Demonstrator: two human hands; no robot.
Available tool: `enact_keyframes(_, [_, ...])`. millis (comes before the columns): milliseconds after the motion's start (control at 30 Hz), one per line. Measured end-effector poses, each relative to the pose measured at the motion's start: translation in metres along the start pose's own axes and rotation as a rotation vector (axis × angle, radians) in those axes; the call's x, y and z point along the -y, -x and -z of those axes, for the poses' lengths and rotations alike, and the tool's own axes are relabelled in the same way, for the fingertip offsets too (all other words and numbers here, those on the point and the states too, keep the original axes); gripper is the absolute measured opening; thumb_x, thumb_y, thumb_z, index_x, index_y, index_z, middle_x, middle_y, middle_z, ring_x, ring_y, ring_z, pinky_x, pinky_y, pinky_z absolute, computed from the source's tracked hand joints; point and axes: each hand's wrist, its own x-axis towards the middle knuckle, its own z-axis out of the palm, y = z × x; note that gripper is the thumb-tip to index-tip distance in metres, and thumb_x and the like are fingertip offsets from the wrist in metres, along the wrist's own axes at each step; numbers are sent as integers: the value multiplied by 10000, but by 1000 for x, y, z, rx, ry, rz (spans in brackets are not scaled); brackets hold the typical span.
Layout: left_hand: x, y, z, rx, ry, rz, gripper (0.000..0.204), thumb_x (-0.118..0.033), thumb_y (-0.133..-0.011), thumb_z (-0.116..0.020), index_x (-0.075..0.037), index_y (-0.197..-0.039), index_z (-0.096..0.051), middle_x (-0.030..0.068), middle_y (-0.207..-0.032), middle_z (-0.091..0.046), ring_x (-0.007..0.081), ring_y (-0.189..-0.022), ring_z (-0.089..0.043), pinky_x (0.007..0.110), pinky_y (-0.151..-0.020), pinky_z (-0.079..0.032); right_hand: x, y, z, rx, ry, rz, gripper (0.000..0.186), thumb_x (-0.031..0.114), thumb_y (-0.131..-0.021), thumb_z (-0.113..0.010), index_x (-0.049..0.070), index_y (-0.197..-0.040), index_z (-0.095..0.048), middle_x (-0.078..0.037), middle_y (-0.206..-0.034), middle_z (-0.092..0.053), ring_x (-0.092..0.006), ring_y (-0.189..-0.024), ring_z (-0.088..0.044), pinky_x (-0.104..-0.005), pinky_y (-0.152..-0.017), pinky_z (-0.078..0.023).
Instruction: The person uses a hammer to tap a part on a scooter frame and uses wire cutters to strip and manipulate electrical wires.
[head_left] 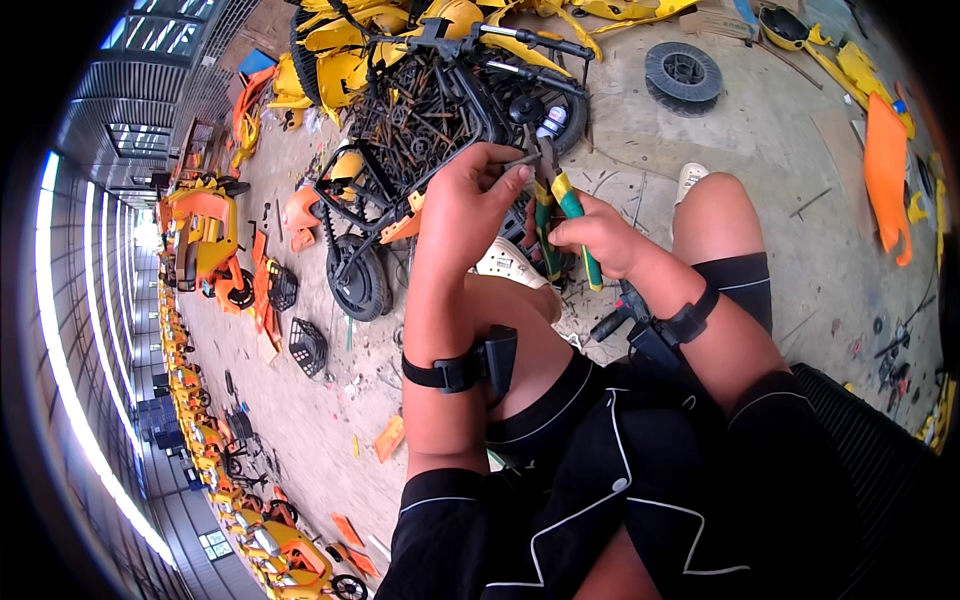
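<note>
My left hand is raised in front of me, its fingertips pinched on a small dark metal piece. Just to its right, my right hand grips a pair of pliers with green and yellow handles, whose jaws meet the same small piece. Behind both hands lies a black bike frame with a wire basket full of rusty dark bolts and scrap. A black strap with a small box sits on each wrist. My bare knees and black shorts fill the lower middle.
Yellow and orange plastic bike covers pile up behind the basket. A black wheel lies left of my knee, a black spool at the top right, an orange panel at the far right. Rows of yellow bikes line the left floor.
</note>
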Motion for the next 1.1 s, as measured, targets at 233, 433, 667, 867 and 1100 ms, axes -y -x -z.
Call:
enact_keyframes(233, [1,-1,-2,13,22,-14,252,-79,-961,-687,70,-1154,-625,120,-990,-739,129,-916,-697,248,-819,-563,-7,-6,2,-89,91,109,242,171,-959,-616,24,-1143,-563,-67,-898,-618,-164,-778,-611,-303,-721,-507])
enact_keyframes(433, [-2,2,-2,-25,-20,-32,226,-59,-963,-676,73,-1140,-631,120,-983,-742,121,-899,-697,235,-797,-565,-5,-6,-3,-224,267,126,186,189,-931,-627,36,-1021,-570,-26,-754,-598,-128,-682,-596,-291,-623,-480])
enact_keyframes(667, [-2,3,-4,-94,29,-24,211,-70,-958,-689,61,-1119,-650,89,-939,-728,99,-852,-677,231,-764,-554,-20,-17,8,-360,-129,58,195,78,-859,-603,25,-1045,-577,-71,-805,-634,-211,-715,-638,-356,-681,-530])
enact_keyframes(867, [2,3,4,-107,115,-49,223,-100,-955,-705,58,-1106,-658,66,-922,-711,91,-832,-657,231,-750,-539,-8,-16,22,-410,115,49,315,14,-798,-514,22,-1105,-582,-100,-1037,-678,-202,-934,-624,-321,-771,-495])
enact_keyframes(1100, [3,0,-3,-77,65,-62,204,-109,-937,-713,38,-1076,-683,31,-795,-676,69,-709,-593,239,-646,-498,4,-5,-2,-297,125,-69,367,10,-769,-509,23,-1129,-582,-83,-1081,-665,-177,-962,-611,-297,-735,-478])
